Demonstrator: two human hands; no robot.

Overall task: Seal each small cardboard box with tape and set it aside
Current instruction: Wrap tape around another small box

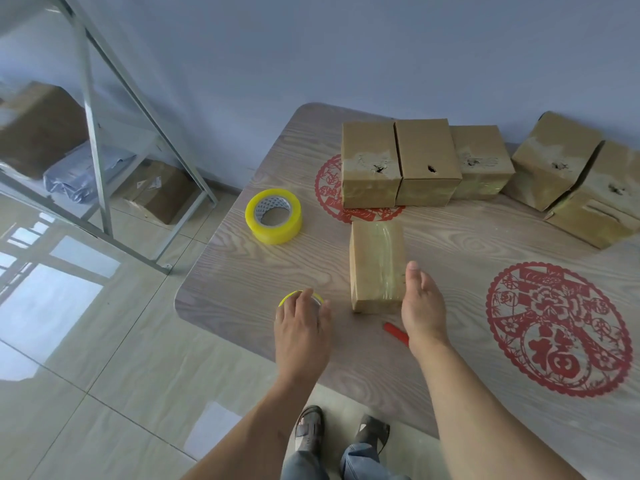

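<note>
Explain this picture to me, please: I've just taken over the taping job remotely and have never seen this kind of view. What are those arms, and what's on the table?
There is no machine here: one camera worn on a person's head looks down at their own two bare arms. The left hand grips a small yellow tape roll near the table's front edge. The right hand is open beside a taped cardboard box, holding nothing. A red tool lies partly hidden under that wrist. A bigger yellow tape roll sits farther back, and five more boxes line the far side by the wall.
</note>
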